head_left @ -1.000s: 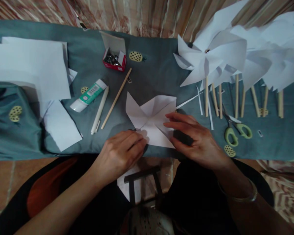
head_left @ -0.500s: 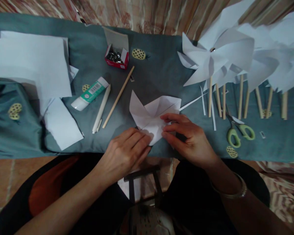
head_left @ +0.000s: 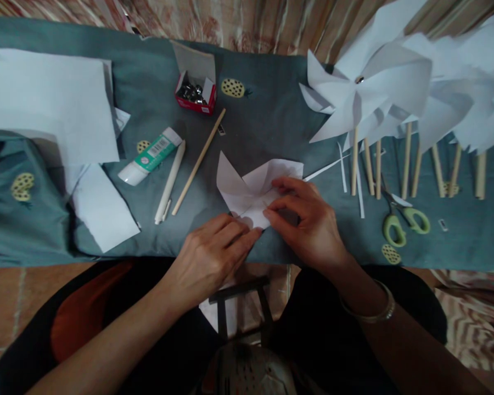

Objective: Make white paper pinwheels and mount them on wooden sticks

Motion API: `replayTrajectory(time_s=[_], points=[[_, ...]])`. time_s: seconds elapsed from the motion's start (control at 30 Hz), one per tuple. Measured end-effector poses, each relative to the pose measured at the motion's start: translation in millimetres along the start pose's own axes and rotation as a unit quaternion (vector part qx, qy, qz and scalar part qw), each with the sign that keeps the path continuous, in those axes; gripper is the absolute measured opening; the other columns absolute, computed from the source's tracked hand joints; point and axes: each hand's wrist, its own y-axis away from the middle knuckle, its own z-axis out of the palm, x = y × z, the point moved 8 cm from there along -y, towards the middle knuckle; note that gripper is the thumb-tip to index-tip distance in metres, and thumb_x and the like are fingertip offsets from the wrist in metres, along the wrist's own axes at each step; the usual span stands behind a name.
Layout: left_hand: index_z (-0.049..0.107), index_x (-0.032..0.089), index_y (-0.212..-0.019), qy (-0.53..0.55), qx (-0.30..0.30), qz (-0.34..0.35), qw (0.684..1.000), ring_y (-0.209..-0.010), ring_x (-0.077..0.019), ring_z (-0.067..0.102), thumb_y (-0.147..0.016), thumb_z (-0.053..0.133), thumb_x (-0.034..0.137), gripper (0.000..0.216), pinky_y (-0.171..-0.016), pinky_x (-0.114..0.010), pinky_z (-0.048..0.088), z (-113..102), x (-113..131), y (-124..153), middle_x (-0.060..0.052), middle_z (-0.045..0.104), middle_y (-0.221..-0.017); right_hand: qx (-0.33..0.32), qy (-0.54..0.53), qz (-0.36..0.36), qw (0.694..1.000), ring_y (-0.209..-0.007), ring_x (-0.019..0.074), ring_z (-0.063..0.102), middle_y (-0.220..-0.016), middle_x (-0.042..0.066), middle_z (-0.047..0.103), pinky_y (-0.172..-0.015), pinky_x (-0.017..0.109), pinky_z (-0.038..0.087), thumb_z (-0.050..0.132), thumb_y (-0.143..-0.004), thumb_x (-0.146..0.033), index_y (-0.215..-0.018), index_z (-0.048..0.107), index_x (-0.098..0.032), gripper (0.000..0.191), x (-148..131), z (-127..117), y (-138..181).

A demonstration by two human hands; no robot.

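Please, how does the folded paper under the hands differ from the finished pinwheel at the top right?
The folded paper lies flat on the cloth with no stick, while the finished pinwheel sits on a wooden stick. The pinwheel has a metal pin at its centre; the folded paper shows none. Left hand and right hand touch only the folded paper. Both are white paper.

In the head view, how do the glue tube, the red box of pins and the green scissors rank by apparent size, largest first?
1. Glue tube, longest.
2. Green scissors, slightly shorter.
3. Red box, smallest if its raised lid is ignored.
Tube and scissors look close, so that order is unsure.
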Motion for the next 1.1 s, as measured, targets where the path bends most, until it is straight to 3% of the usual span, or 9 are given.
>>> replayTrajectory(time_s=[1.1], points=[[0.063, 0.008, -0.11, 0.001, 0.009, -0.008, 1.0, -0.084, -0.0192, 0.061, -0.089, 0.055, 0.013, 0.023, -0.072, -0.034, 0.056, 1.5, 0.4, -0.2, -0.01, 0.068, -0.092, 0.012, 0.022, 0.012, 1.0, -0.107, 0.0248, 0.058, -0.113, 0.007, 0.064, -0.093, 0.045, 0.049, 0.065, -0.08, -0.019, -0.073, 0.062, -0.023, 0.008, 1.4, 4.7, 0.2]])
